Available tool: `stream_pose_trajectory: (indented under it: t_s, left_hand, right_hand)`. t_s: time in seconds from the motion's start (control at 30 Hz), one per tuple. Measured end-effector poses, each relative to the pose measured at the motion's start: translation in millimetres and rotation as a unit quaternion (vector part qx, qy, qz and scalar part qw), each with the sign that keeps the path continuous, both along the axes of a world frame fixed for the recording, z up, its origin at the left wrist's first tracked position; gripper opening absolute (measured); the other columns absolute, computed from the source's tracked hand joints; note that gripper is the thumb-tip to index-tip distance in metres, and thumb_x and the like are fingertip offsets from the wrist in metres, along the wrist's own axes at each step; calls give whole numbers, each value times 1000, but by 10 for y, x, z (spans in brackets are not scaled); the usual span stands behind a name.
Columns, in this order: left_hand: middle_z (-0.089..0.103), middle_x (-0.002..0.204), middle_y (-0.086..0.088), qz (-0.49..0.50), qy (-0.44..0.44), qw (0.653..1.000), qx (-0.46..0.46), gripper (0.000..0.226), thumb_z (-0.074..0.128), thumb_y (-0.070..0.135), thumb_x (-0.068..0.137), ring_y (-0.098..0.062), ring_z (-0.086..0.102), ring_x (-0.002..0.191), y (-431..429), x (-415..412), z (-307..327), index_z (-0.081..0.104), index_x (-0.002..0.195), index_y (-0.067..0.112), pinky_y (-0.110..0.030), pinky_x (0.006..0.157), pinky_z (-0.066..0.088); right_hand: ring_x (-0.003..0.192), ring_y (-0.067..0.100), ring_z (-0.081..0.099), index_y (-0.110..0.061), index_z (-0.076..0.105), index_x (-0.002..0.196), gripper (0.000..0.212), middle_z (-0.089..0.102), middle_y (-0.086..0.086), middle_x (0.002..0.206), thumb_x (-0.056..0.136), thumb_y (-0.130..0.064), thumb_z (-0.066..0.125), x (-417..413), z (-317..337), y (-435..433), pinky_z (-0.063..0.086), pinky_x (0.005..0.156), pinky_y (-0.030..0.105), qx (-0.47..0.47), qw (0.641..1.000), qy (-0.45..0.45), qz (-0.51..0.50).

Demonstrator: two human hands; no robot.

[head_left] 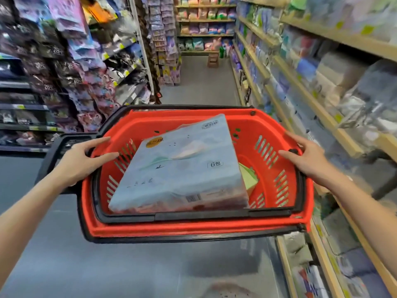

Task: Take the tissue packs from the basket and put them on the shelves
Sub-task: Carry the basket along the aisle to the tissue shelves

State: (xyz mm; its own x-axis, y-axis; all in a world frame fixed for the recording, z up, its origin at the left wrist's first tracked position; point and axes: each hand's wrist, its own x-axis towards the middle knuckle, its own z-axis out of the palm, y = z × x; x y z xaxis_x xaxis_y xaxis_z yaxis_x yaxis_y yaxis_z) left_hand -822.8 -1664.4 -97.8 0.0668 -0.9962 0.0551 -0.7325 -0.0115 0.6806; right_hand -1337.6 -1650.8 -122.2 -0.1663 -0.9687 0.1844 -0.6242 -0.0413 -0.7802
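A red basket (193, 226) with black handles hangs in front of me above the aisle floor. My left hand (83, 160) grips its left rim, thumb inside and fingers over the edge. On the right rim my right hand (307, 155) holds the same way. A large pale blue tissue pack (180, 168) lies tilted inside the basket, filling most of it. Under its right side a light green pack (250, 178) shows partly. Wooden shelves (322, 117) with tissue packs run along the right.
Racks of hanging bagged goods (71, 67) line the left side. The grey aisle floor (199, 82) runs ahead to a small brown stool (213, 60) and end shelves (204, 35) at the far back.
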Motion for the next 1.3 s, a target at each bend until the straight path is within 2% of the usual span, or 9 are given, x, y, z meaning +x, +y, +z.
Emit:
stream_pose_trajectory:
  t_s: [0.13, 0.27, 0.37, 0.5, 0.63, 0.83, 0.97, 1.13, 1.3]
  left_hand:
    - [52, 136, 2, -13, -15, 1000, -20, 53, 68, 51, 70, -21, 51, 118, -820, 34, 69, 51, 120, 46, -35, 92, 39]
    - [52, 135, 5, -26, -15, 999, -14, 65, 68, 61, 62, -17, 48, 124, -1758, 75, -15, 52, 123, 44, -39, 103, 38]
    - [54, 134, 5, -24, -16, 1000, -10, 69, 69, 69, 58, -18, 48, 124, -2510, 37, -144, 52, 122, 47, -42, 104, 38]
    - [54, 133, 5, -17, -18, 1000, 10, 67, 69, 67, 59, -19, 46, 126, -3460, -49, -247, 50, 121, 48, -41, 106, 36]
    - [57, 130, 7, -16, -18, 1000, 11, 69, 69, 66, 58, -16, 50, 122, -4297, -74, -258, 50, 122, 48, -41, 106, 37]
    - [58, 124, 9, -48, -11, 999, 15, 60, 71, 70, 54, -15, 54, 115, -5778, -99, -236, 50, 108, 58, -38, 103, 39]
    - [63, 117, 5, -101, -22, 994, 26, 60, 72, 68, 57, -17, 58, 109, -6975, -26, -390, 54, 113, 53, -40, 100, 42]
    - [62, 114, 6, -165, -50, 984, 34, 53, 66, 75, 51, -15, 58, 110, -8266, -174, -360, 50, 101, 66, -40, 101, 42]
    - [59, 127, 1, -249, -84, 963, 53, 55, 71, 56, 68, -17, 56, 109, -9255, -717, -354, 50, 118, 50, -38, 95, 43]
  right_hand:
    - [100, 7, 53, -13, 45, 134, 59, 56, 3, 123, 80, -13, 68, 95, 8, -759, 37, 64, -5, -1, 1000, -9, -12]
    - [63, -19, 52, -12, 44, 133, 58, 57, 3, 114, 80, -8, 67, 86, -126, -1663, 36, 60, -6, 7, 999, -38, -23]
    - [67, -29, 49, -14, 45, 134, 61, 57, 2, 118, 78, -11, 69, 3, -264, -2426, 39, 66, -5, 15, 999, -40, -18]
    - [97, 1, 55, -21, 44, 134, 62, 60, 7, 124, 78, -19, 70, -66, -323, -3376, 39, 74, -3, 41, 999, -14, -4]
    - [83, -16, 55, -16, 42, 136, 62, 56, 4, 123, 79, -14, 68, -59, -231, -4214, 39, 74, -4, 37, 999, -19, 6]
    - [109, 19, 58, -16, 43, 135, 61, 57, 8, 127, 79, -16, 68, 47, -198, -5230, 45, 99, 40, 44, 997, -56, -18]
    - [115, 22, 55, -36, 44, 131, 91, 56, 7, 129, 51, -74, 66, 139, -421, -5842, 42, 101, 44, 43, 994, -54, -83]
    - [123, 16, 44, -16, 42, 136, 65, 46, 8, 139, 77, -22, 70, 330, -666, -6389, 31, 98, 25, 59, 982, -59, -170]
    - [116, 7, 38, -11, 40, 136, 61, 42, -5, 127, 81, -12, 66, 307, -855, -6747, 27, 88, 8, 64, 965, -68, -244]
